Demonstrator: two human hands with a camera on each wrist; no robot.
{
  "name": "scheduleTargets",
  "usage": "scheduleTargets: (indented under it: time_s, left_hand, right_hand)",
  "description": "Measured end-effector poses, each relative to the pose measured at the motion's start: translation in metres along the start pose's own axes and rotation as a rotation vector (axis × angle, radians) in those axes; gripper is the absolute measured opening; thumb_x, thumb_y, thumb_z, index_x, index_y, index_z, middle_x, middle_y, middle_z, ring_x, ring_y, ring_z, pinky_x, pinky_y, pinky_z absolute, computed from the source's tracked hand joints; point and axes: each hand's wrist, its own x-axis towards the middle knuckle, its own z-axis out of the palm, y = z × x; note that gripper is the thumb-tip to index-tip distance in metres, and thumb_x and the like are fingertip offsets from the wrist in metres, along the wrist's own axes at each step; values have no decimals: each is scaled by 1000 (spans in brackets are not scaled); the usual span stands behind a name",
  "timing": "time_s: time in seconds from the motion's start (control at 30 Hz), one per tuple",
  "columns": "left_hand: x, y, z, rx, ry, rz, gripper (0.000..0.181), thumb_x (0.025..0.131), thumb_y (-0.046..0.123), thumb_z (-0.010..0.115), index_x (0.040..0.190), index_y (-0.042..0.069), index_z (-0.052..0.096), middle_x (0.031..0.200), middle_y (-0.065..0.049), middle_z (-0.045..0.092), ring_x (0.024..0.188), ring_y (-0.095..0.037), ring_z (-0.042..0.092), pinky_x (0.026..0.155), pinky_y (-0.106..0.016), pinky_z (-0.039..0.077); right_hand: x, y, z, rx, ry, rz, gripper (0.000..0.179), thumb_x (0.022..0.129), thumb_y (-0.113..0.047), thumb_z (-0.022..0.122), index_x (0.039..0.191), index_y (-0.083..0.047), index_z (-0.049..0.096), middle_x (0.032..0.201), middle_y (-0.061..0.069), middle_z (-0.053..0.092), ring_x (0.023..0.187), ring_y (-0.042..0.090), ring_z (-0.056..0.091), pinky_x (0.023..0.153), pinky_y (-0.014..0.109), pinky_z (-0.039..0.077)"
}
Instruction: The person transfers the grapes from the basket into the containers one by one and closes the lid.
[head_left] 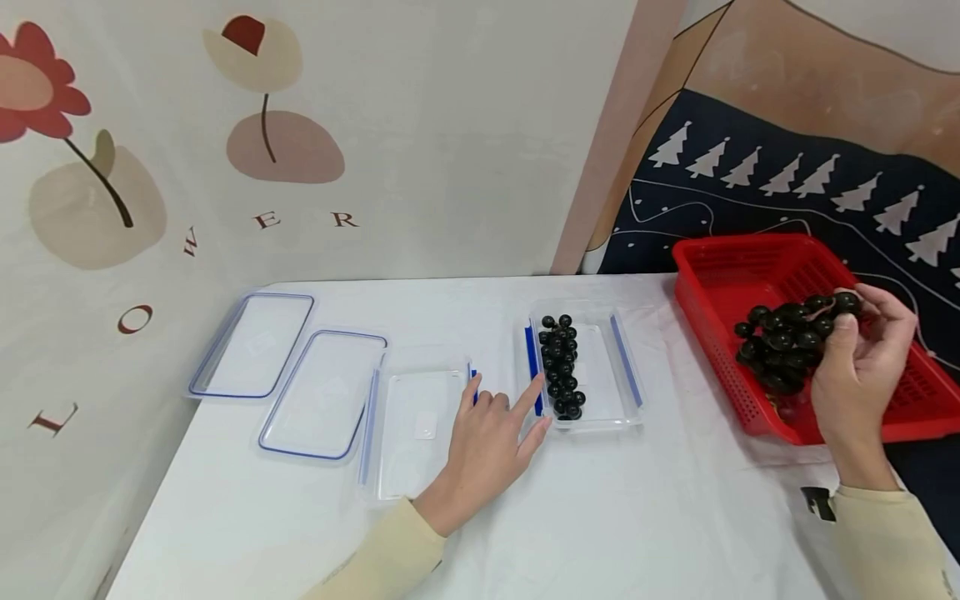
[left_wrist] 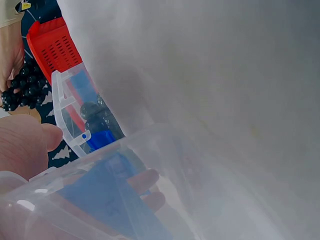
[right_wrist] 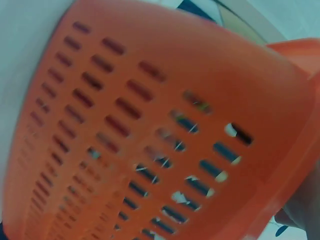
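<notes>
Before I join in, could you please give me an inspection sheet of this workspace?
Surface: white covering, lightly creased.
Job's things: grape bunch held over red basket; loaded container with dark grapes along its left side; second container beside it; two blue-edged lids at left.
Clutter: small black item by the right sleeve, unidentified.
Hands: left hand spread between the containers; right hand grips the bunch.
Cables: nothing seen.
Surroundings: flower-print backdrop, tree-print backdrop.

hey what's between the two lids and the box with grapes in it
In the head view, another clear box sits between them, with the left hand covering part of its right side.
</notes>
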Motion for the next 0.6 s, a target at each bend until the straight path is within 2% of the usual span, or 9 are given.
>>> scheduleTargets:
  time_s: [0.1, 0.3, 0.37, 0.47, 0.6]
  left_hand:
    - [0, 0, 0, 8, 0, 0, 60, 112, 49, 59, 163, 18, 55, 82, -10, 71, 91, -32, 73, 124, -65, 29]
    - [-1, 0, 0, 21, 4, 5, 60, 112, 49, 59, 163, 18, 55, 82, -9, 71, 90, -32, 72, 124, -65, 30]
    - [-1, 0, 0, 21, 5, 6, 60, 112, 49, 59, 163, 18, 55, 82, -10, 71, 90, -32, 72, 124, -64, 30]
    - [-1, -1, 1, 20, 5, 6, 60, 112, 49, 59, 163, 19, 55, 82, -10, 72, 90, -32, 72, 124, -64, 29]
    - [0, 0, 2, 19, 8, 5, 60, 112, 49, 59, 163, 19, 55, 82, -10, 71, 90, -32, 72, 124, -64, 29]
  right_hand:
    - [0, -6, 7, 83, 3, 1, 36, 111, -2, 51, 146, 5, 50, 135, 11, 58, 120, 18, 57, 96, 21, 46]
    - [0, -18, 22, 505, 9, 84, 37, 108, 6, 53, 145, 9, 49, 136, 27, 55, 117, 27, 58, 96, 25, 52]
    - [-2, -21, 28, 604, 9, 118, 38, 108, 9, 52, 145, 10, 47, 137, 30, 53, 118, 30, 57, 94, 27, 54]
    - [-5, -25, 37, 680, -6, 153, 39, 109, 10, 50, 147, 11, 45, 138, 32, 51, 123, 33, 55, 96, 28, 55]
    - [-12, -27, 48, 689, -59, 185, 39, 111, 8, 50, 149, 10, 44, 140, 32, 50, 125, 33, 55, 100, 29, 54]
